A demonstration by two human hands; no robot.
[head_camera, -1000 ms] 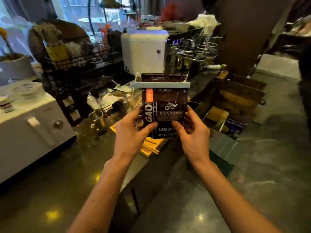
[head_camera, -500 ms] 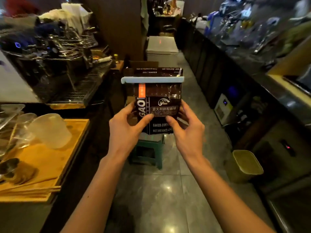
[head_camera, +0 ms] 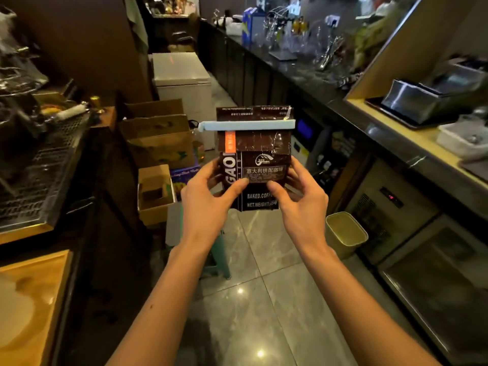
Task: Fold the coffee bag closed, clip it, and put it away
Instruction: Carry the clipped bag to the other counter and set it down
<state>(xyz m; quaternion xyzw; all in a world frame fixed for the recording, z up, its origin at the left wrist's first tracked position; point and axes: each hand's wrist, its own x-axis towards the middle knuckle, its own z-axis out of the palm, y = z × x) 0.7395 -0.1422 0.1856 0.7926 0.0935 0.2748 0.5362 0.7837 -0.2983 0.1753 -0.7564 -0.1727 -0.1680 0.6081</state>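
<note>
Far left of frame: wooden tabletop [head_camera: 29, 299] at lower left, dark machine w/ a grille tray [head_camera: 39, 175] above it. Left-centre, cardboard boxes [head_camera: 158, 136] stacked by the floor, and a teal stool [head_camera: 220, 257] just below my arms.

My left hand [head_camera: 208, 196] grips the coffee bag [head_camera: 254, 157] at its lower left edge, thumb pressed on the front, fingers wrapped behind. The bag is mid-frame, upright, held in the air over the tiled floor [head_camera: 250, 299], touching no surface. Top is folded down and a pale blue clip [head_camera: 247, 125] runs straight across the fold, sticking out past the bag's left edge. My right hand [head_camera: 301, 204] holds the lower right edge the same way, thumb in front.

So fold + clip look done; putting away is what's left, imo.

Risks: both grips are low and the clipped top is heavy-ish, so the bag could tip fwd if I let one hand go carelessly. The overhanging clip end could catch on a shelf edge or box and pop off, letting the fold open. A small bin [head_camera: 346, 231] sits right of centre, below the bag; a slip could land there.

Writing: "GAO" vertical in white, "BAKED.COFF…", "NET.WEIGHT:" w/ the number partly covered, a line of Chinese characters, an orange strip too blurred to read. Right side: long dark tabletop [head_camera: 330, 83] w/ clutter.
</note>
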